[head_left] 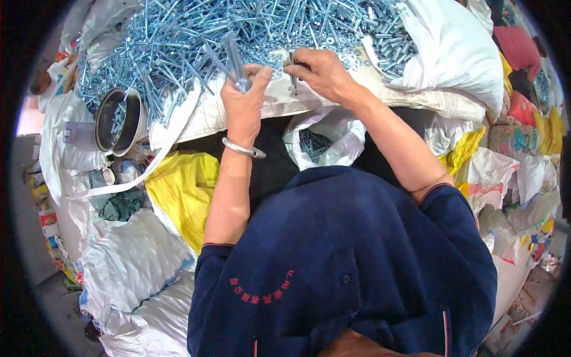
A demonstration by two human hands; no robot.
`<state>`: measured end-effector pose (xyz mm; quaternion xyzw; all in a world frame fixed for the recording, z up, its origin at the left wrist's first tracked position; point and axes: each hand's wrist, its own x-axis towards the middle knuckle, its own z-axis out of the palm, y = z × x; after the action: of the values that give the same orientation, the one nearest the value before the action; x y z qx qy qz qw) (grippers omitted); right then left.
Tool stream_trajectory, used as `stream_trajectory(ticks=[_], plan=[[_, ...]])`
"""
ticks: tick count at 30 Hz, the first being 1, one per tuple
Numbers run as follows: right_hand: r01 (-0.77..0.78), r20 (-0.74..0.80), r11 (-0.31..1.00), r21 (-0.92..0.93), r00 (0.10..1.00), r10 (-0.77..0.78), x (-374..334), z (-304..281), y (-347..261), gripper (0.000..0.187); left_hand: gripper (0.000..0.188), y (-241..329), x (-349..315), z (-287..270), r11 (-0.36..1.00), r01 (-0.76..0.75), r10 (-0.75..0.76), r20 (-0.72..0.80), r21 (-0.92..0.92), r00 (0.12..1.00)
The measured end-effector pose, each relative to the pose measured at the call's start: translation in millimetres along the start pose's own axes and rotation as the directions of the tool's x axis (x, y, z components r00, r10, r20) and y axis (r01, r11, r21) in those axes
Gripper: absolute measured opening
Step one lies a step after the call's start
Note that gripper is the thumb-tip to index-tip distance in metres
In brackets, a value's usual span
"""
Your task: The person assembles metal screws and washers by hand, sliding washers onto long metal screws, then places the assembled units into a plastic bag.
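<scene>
By the right grip (326, 74), one slim dark metal rod (292, 76) is pinched between thumb and fingertips, its long axis set nearly straight away from the body. By the left grip (244, 98), closed around its load, a bundle of long shiny silver bolts (234, 56) is held; it is blurred, so the count cannot be told. Thumb and rod are separated by a narrow gap: the rod lies just to the right of the left grip, and the bundle is tilted away and to the left. Beyond both grips, a broad heap of long bluish-silver bolts (178, 35) is piled. Small round silver washers (350, 59) are scattered nearest the right grip, and short grey metal cylinders (394, 49) are gathered farther right. Below, between the forearms, an open white woven sack (352, 138) is placed, with bolts seen inside. Beneath the grips, a cream woven sheet (205, 122) is spread.
</scene>
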<state>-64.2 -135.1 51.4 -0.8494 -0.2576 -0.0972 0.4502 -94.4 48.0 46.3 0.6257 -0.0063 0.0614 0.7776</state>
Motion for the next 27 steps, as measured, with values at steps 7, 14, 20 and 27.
stream_trajectory(ticks=[7, 14, 20, 27], plan=[[-0.054, 0.047, 0.994, 0.099, 0.998, 0.049, -1.3, 14.9, 0.3, 0.024, 0.021, 14.2, 21.2, 16.5, 0.955, -0.152, 0.104, 0.195, 0.253, 0.975], [-0.028, -0.030, 0.989, -0.149, 0.999, 0.024, -12.9, 20.2, 8.6, 0.028, 0.024, 7.1, 34.3, 19.5, 0.861, -0.349, 0.273, 0.243, 0.369, 0.931], [-0.096, -0.197, 0.805, 0.585, 0.946, 0.256, -18.2, 18.9, 26.2, 0.037, 0.022, 3.7, 31.8, 24.2, 0.812, -0.408, 0.337, 0.236, 0.417, 0.911], [-0.150, -0.154, 0.901, 0.408, 0.961, 0.230, -28.1, 18.5, 22.1, 0.050, 0.025, 0.1, 32.0, 30.0, 0.759, -0.463, 0.359, 0.300, 0.458, 0.884]])
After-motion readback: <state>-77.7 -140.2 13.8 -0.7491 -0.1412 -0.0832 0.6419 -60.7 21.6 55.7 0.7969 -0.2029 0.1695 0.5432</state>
